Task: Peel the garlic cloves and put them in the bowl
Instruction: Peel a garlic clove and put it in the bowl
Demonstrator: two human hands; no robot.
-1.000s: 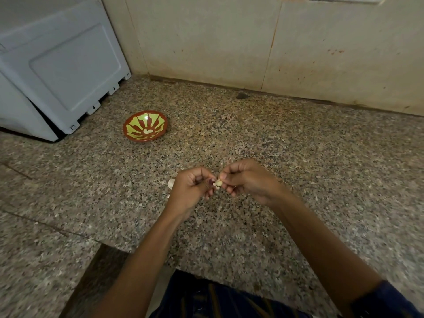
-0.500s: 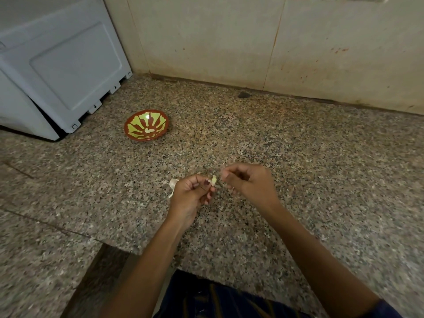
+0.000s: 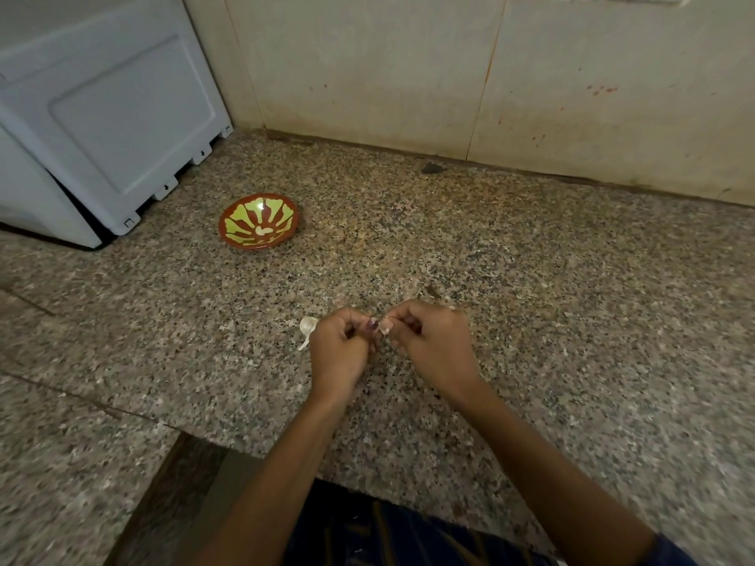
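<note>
Speckled granite countertop [image 3: 531,300] is carrying everything in view, and the red-and-green bowl [image 3: 260,221] is serving as the landmark here. Both hands are meeting well to the right of the bowl and nearer the person, knuckles up, above the stone. The left hand [image 3: 337,347] is curling its fingers and pinching a small pale garlic clove [image 3: 384,325] at its thumb tip, and the right hand [image 3: 435,345] is curling in from the other side, its thumb and forefinger pressing onto the same clove. The 2 hands are touching at the clove, so both grips are narrow and closed around it; how much skin is remaining on the clove is too small to tell. A loose piece of white garlic peel [image 3: 307,330] is lying on the granite just beside the left hand, on the side facing the bowl. Inside the bowl, 1 pale piece is sitting at the bottom, though what it is cannot be told. A white appliance [image 3: 102,128] is standing to the left of the bowl, close to it, and beige wall tiles [image 3: 408,67] are rising behind the bowl.
</note>
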